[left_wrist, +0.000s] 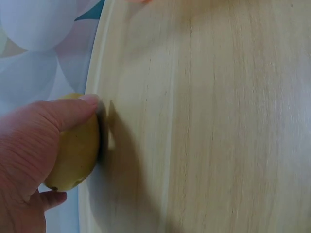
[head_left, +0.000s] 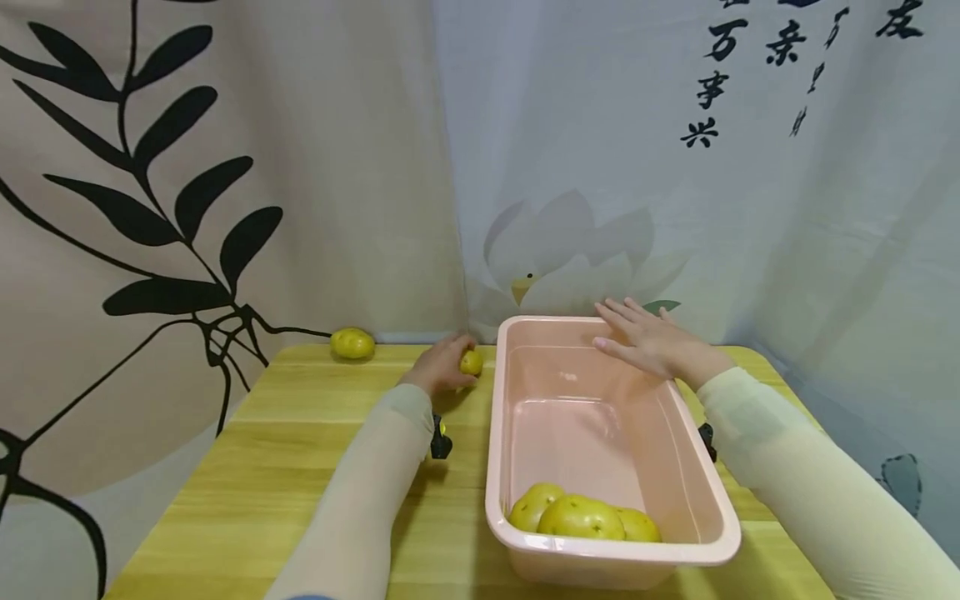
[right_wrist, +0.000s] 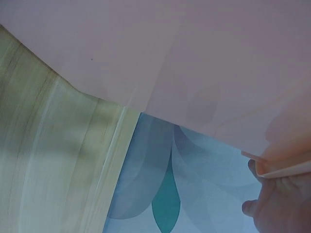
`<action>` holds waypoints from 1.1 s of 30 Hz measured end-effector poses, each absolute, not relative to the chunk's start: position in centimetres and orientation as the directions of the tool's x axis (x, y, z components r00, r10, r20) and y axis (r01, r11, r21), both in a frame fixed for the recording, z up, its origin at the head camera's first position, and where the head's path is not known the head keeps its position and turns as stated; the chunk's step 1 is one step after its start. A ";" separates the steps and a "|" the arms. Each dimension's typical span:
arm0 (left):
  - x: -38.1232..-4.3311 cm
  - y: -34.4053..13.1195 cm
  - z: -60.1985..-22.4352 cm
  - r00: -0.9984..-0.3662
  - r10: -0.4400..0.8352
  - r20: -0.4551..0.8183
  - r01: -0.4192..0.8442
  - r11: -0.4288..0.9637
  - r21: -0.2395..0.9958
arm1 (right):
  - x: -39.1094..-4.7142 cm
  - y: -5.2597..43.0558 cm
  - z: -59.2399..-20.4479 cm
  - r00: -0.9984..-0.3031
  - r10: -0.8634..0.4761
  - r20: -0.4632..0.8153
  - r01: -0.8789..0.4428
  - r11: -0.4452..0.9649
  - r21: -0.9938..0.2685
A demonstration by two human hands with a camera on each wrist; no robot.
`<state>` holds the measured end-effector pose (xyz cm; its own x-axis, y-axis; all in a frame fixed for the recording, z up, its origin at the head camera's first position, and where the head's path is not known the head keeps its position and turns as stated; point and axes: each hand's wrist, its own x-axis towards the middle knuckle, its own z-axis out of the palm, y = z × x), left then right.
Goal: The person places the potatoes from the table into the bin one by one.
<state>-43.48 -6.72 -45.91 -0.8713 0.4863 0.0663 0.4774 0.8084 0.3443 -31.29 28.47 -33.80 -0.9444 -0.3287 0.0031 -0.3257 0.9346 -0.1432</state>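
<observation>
The left hand (head_left: 442, 367) is gripping a smooth, yellow, oval potato (head_left: 472, 362) at the far edge of the yellowish wood-grain worktop (head_left: 337, 450), left of the pale-pink, rectangular plastic basin (head_left: 551, 367); the right hand (head_left: 648, 340) is resting, fingers outstretched, on that basin's far rim. Good handling is probably calling for a secure hold around the potato's sides (the edge is lying close by) and only light pressure on the rim. The potato is showing a dark mark at one end.
</observation>
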 end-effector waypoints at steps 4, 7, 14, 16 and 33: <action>-43.4 -6.8 -46.2 -0.887 0.460 0.037 0.442 0.825 0.352 | -31.4 28.1 -34.1 -0.945 -0.328 0.000 -0.324 0.934 -0.154; -43.3 -6.7 -46.2 -0.893 0.449 0.032 0.430 0.831 0.354 | -31.5 28.1 -34.1 -0.945 -0.327 0.004 -0.323 0.933 -0.158; -42.9 -6.9 -46.0 -0.896 0.444 -0.001 0.422 0.853 0.309 | -31.5 28.0 -33.9 -0.945 -0.327 0.010 -0.325 0.934 -0.149; -42.7 -6.9 -46.0 -0.897 0.443 -0.012 0.420 0.859 0.293 | -31.5 28.0 -33.9 -0.945 -0.327 0.004 -0.324 0.934 -0.150; -42.4 -8.5 -47.7 -0.885 0.452 0.114 0.462 0.820 0.337 | -31.7 28.4 -34.1 -0.941 -0.338 -0.009 -0.333 0.931 -0.151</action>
<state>-42.40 -8.47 -47.73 -0.8849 0.4516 0.1140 0.4620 0.8203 0.3370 -31.73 28.41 -34.12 -0.9411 -0.3381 -0.0089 -0.3329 0.9308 -0.1511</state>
